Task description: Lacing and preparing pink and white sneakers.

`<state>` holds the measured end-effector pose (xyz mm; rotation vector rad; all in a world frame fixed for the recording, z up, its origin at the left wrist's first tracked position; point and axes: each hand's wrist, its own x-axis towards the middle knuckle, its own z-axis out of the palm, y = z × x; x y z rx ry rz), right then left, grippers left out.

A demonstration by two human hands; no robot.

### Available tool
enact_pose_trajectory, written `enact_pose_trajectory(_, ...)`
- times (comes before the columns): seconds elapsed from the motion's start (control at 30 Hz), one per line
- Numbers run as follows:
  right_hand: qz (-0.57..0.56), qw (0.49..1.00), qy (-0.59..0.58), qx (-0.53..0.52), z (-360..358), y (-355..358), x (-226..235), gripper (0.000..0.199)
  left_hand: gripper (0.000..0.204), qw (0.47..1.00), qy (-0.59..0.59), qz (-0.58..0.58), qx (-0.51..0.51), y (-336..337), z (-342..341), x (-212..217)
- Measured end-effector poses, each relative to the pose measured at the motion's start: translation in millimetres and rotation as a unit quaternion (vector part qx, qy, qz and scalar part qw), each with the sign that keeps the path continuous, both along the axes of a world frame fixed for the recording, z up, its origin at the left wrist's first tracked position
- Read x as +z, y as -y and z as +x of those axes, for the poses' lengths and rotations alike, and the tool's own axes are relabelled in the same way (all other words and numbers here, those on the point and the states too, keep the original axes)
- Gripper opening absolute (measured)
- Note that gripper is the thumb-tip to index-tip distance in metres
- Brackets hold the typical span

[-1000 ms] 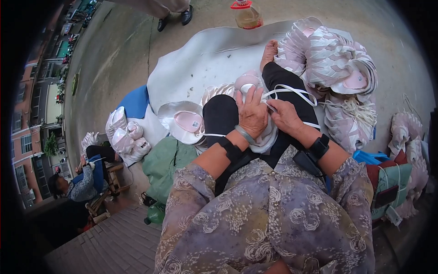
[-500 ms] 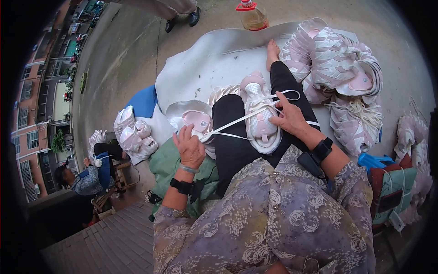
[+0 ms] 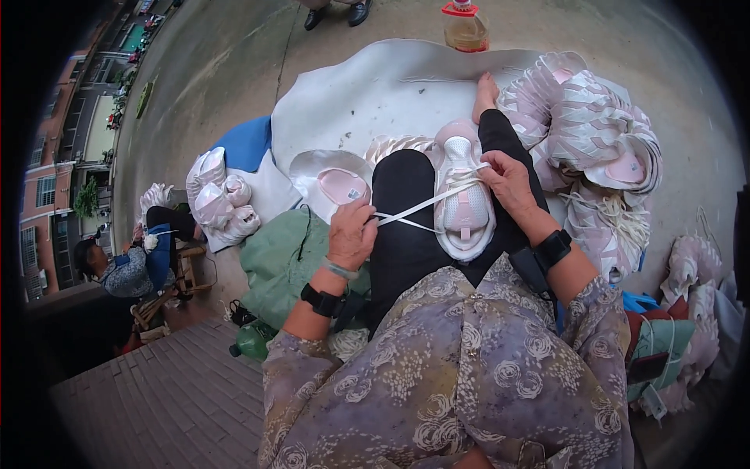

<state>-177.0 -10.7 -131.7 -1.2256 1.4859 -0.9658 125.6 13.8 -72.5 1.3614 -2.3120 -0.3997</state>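
A pink and white shoe [image 3: 462, 199] is laid sole-down on the black-trousered lap. The left hand [image 3: 351, 234] is closed around the ends of a white lace [image 3: 414, 209], which is drawn taut leftward from the shoe. The right hand [image 3: 509, 181] is curled over the shoe's right side, its fingers pinched on the lacing. More pink shoes [image 3: 582, 125] are piled to the right, and a bottle [image 3: 464, 23] is stood beyond the grey sheet [image 3: 375, 94].

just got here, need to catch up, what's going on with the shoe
A seated person is lacing a pink and white shoe that rests on their lap. The left hand pulls the white lace out taut to the side, while the right hand steadies the shoe at its eyelets. More pale shoes are piled on the ground around.
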Motion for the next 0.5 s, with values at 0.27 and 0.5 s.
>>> enact_pose_trajectory(0.27, 0.057, 0.978, 0.194, -0.052, -1.4, -2.6, 19.4, 0.009, 0.028, 0.995, -0.033, 0.023, -0.095, 28.8, -105.1, -20.4)
enact_pose_trajectory(0.5, 0.164, 0.943, 0.269, 0.102, -22.3, 7.2, 26.6, 0.010, 0.029, 0.991, -0.084, 0.054, -0.086, 29.6, -109.7, -27.4)
